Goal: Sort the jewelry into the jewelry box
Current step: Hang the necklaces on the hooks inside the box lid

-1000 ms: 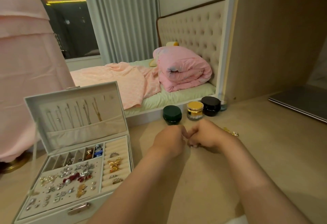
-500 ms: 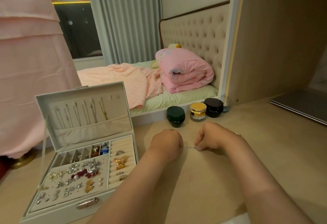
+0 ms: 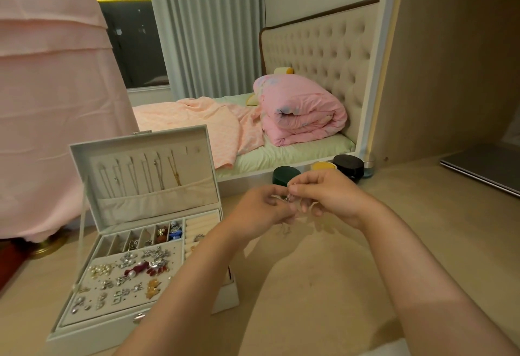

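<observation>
The white jewelry box (image 3: 84,330) stands open at the left of the desk. Several thin chains hang in its raised lid (image 3: 140,155), and its tray holds several earrings and brooches. To the right of the box, my left hand (image 3: 259,212) and my right hand (image 3: 329,195) meet above the desk. Between their fingertips they pinch a thin silver chain (image 3: 288,199), and part of it dangles below the hands. Most of the chain is hidden by my fingers.
A dark green jar (image 3: 284,175), a gold-lidded jar (image 3: 323,165) and a black jar (image 3: 349,165) stand behind my hands at the mirror's foot. A closed laptop (image 3: 484,170) lies at the far right. Pink cloth (image 3: 56,102) hangs at the left.
Both hands have risen from the desk and drawn together, lifting the thin chain that they were stretching low over the surface half a second ago.
</observation>
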